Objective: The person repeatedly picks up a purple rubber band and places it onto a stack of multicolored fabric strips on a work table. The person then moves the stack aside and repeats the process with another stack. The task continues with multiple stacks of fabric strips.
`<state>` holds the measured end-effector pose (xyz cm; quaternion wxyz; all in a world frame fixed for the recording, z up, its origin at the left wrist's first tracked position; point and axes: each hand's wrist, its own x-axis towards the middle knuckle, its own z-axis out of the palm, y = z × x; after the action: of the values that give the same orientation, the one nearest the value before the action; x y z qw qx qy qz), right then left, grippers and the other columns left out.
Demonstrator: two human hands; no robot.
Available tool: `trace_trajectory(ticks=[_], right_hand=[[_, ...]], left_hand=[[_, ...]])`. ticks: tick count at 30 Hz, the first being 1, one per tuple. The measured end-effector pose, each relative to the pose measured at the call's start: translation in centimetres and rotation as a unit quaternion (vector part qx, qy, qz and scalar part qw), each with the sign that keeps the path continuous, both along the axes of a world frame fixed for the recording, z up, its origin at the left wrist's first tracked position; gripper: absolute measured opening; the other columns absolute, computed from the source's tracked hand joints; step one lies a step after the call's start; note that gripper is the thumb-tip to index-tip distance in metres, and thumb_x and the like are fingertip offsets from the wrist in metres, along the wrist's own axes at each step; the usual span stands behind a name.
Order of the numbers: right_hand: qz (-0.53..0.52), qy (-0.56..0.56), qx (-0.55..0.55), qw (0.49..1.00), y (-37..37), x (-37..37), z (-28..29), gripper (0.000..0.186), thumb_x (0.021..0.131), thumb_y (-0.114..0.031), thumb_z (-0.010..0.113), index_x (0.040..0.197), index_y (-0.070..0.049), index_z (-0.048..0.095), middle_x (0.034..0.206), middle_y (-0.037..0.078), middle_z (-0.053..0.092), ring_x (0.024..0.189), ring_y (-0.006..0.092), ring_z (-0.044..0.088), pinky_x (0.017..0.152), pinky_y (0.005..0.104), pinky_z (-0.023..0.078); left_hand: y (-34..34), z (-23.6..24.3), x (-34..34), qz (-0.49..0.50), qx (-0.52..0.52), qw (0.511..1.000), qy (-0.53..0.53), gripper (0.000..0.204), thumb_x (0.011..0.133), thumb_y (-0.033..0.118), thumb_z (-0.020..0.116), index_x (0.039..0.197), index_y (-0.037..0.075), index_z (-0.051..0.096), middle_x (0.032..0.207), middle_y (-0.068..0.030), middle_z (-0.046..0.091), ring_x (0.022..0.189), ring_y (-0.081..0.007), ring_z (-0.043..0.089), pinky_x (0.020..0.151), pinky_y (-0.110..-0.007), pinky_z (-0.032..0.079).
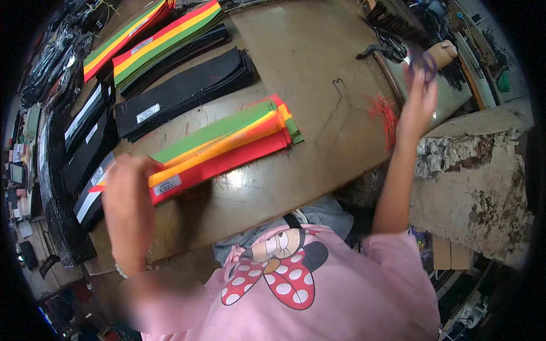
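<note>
We see two bare hands at work over a brown table point(273, 196). On the near left, our left hand point(126, 184) is closed on the left end of the striped strips point(227, 139), its fingers drawn together and blurred; a bit of the striped material pokes out on the hand's left side. These strips, in green, yellow and red, lie slantwise across the left and middle of the table, a white label point(166, 185) on their near red band.

On the far right, our right hand point(420, 105) is raised and holds purple-handled scissors point(433, 71) by the loops; we cannot tell how the blades stand. Just beyond them we see a tan roll point(443, 54), and nearer, left of our right forearm, a tangle of red threads point(389, 119).

Just beyond the striped strips lies a pile of black strips point(182, 94), also labelled, and farther off stand two more striped stacks point(165, 42). Black plastic bundles point(60, 62) crowd the far left.
</note>
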<state>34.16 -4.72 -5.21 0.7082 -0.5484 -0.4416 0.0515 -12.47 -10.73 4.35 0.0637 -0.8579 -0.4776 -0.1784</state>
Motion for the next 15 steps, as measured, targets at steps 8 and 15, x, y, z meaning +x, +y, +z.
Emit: trace_trajectory(ticks=[8, 15], right_hand=[[-0.152, -0.434, -0.182, 0.869, 13.6, 9.6, -7.0, 0.037, 0.098, -0.035, 0.058, 0.103, 0.002, 0.064, 0.101, 0.023, 0.067, 0.097, 0.0427, 0.061, 0.086, 0.0469, 0.047], [0.065, -0.18, -0.198, 0.961, 4.2, -5.4, 3.6, 0.029, 0.099, -0.028, 0.064, 0.103, 0.0, 0.069, 0.092, 0.006, 0.065, 0.084, 0.0146, 0.06, 0.077, 0.0308, 0.049]], left_hand=[[2.7, -2.7, 2.0, 0.077, -0.115, 0.986, -0.088, 0.014, 0.093, 0.006, 0.06, 0.107, 0.007, 0.063, 0.093, -0.011, 0.062, 0.091, -0.0308, 0.057, 0.081, -0.041, 0.042], [-0.5, -8.2, 6.1, 0.156, -0.088, 0.935, -0.305, 0.024, 0.084, 0.017, 0.077, 0.1, 0.003, 0.068, 0.102, -0.0133, 0.063, 0.095, -0.0307, 0.059, 0.083, -0.04, 0.049]])
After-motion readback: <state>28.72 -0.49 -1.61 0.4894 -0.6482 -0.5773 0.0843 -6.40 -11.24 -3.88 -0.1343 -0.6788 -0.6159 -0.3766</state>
